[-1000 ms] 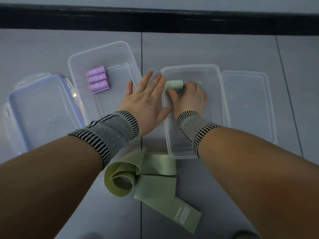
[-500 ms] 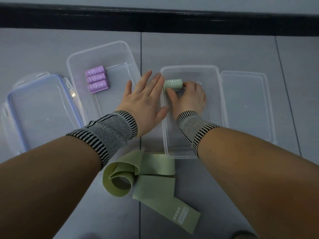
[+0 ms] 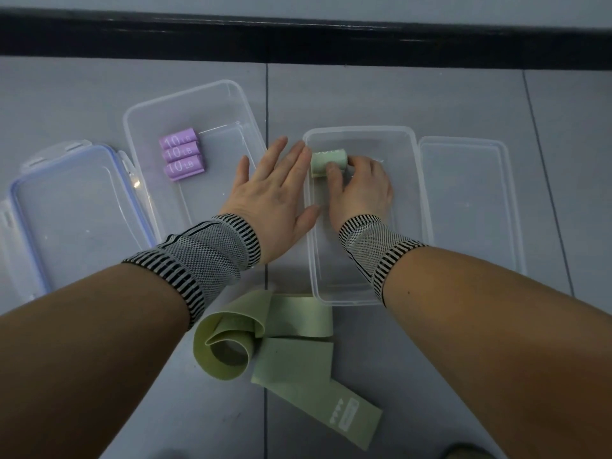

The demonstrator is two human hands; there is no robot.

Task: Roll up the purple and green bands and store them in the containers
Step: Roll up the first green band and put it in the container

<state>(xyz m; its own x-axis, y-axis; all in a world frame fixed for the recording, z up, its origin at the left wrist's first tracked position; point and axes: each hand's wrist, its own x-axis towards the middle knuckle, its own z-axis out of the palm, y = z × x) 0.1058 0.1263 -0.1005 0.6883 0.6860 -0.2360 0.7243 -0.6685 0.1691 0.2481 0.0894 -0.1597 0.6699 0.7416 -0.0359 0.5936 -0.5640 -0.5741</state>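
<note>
My right hand (image 3: 361,190) is inside the right clear container (image 3: 418,207) and grips a rolled green band (image 3: 326,160) at its far left corner. My left hand (image 3: 271,200) lies flat with fingers spread, against the outer left wall of that container. Three rolled purple bands (image 3: 182,158) marked 10 LB lie side by side in the left clear container (image 3: 231,104). Loose green bands (image 3: 291,352) lie unrolled on the floor below my wrists, one curled into a loop.
A blue-rimmed lid (image 3: 66,207) lies at the far left, and a clear lid (image 3: 470,200) lies right of the right container. A black baseboard (image 3: 304,41) runs along the top. The floor is grey tile.
My right hand has shifted the rolled green band a little nearer in the container's far left corner. My left hand has stayed in place.
</note>
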